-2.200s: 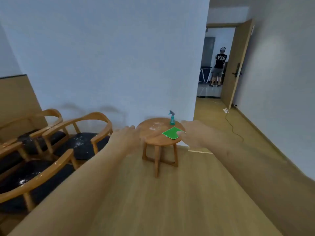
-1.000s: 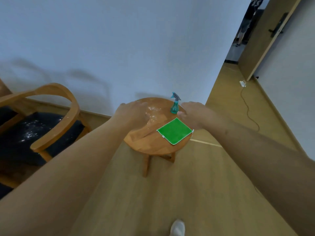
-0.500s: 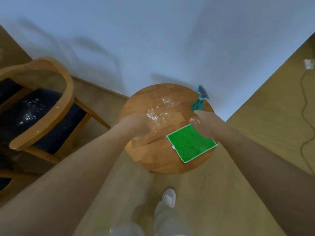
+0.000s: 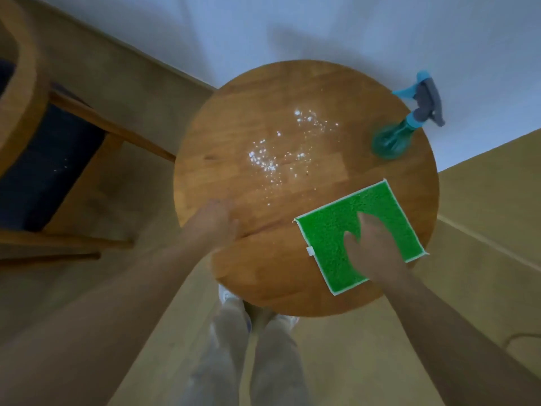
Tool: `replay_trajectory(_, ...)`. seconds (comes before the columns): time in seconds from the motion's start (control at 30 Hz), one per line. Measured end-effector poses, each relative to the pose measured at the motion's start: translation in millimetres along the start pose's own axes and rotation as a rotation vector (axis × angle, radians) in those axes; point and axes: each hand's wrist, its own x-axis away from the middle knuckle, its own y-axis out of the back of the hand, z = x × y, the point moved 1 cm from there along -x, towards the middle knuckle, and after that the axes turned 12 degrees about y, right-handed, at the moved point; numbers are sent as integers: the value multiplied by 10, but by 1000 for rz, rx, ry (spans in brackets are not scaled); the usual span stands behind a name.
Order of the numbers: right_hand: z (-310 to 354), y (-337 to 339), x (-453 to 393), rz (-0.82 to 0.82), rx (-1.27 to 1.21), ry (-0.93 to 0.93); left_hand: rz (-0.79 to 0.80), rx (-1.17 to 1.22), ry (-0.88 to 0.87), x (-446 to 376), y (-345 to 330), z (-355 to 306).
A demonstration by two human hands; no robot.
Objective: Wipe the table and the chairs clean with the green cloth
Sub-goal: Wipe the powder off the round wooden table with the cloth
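Note:
I look straight down on a round wooden table (image 4: 263, 273). White specks (image 4: 272, 159) are scattered over its middle. The green cloth (image 4: 328, 230), square with a white hem, lies flat on the table's near right part. My right hand (image 4: 371, 250) rests on top of the cloth, thumb and fingers spread. My left hand (image 4: 215, 221) hovers at the table's left edge, blurred, fingers loosely bent and holding nothing. At the left stands a wooden chair (image 4: 20, 83) with a dark seat that carries a few white specks.
A teal spray bottle (image 4: 392, 139) stands at the table's far right edge, close to the white wall (image 4: 322, 30). My legs (image 4: 243, 361) are right against the table's near edge. Wooden floor surrounds the table; a cable lies at the far right.
I have stepped up to the table and tilted my view down. My right hand moved from the cloth's far edge onto its surface; my left hand stayed by the left edge.

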Motion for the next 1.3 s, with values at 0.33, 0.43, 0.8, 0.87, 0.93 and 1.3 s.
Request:
replay_trajectory(0.33, -306, -610, -559, -111, -10, -267, -286, 68, 63, -640, -247, 68)
replay_trajectory(0.43, -280, -747, -573, -195, 68, -296, -346, 96, 158, -797, -215, 255)
replay_trajectory(0.8, 71, -1083, -589, -158, 217, -217, -506, 127, 208, -954, -515, 416)
replay_trajectory(0.87, 87, -1040, -663, -163, 223, -204, -510, 122, 203, -960, -527, 423)
replay_trajectory(0.93, 64, -943, -794, -188, 235, -180, -513, 119, 206, -951, -532, 420)
replay_trajectory(1.3, 187, -365, -1904, -311, 291, -55, -515, 127, 198, -959, -539, 432)
